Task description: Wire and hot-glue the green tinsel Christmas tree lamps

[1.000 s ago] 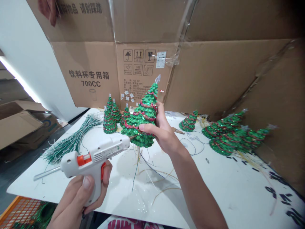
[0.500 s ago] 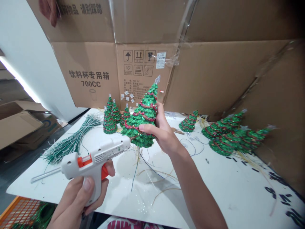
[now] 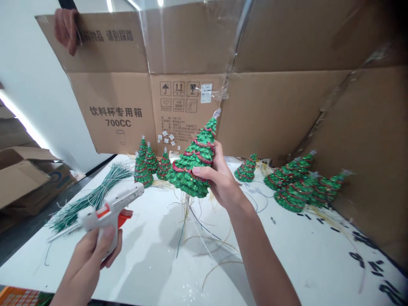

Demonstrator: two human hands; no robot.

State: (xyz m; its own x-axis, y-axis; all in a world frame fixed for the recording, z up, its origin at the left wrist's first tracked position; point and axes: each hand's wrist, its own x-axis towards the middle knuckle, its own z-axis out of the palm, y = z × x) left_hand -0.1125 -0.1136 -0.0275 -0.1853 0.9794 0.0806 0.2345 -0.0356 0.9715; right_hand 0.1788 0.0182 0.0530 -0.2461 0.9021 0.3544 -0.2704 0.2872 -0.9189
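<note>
In my left hand (image 3: 98,250) is a white hot glue gun (image 3: 111,208) with an orange trigger; a clear glue stick (image 3: 65,233) sticks out of its rear. My right hand (image 3: 219,174) is closed around the side of a green glittery Christmas tree ornament (image 3: 194,163), which leans to the right above the table. Red garland winds round it, and a clear tip crowns it. Thin wires and strands (image 3: 186,212) show below its base. The gun's nozzle points toward the tree but stands apart from it.
Several smaller trees (image 3: 143,165) stand behind on the white table (image 3: 153,263), and more trees (image 3: 296,187) lean at the right. A bundle of green wires (image 3: 92,199) lies at left. Cardboard (image 3: 274,110) walls the back. Black bits (image 3: 376,267) lie at the right edge; an orange basket (image 3: 19,296) is below.
My left hand has drawn the glue gun left, away from the tree's base. My right hand still holds the tree, turned slightly. The camera view has tilted up a little.
</note>
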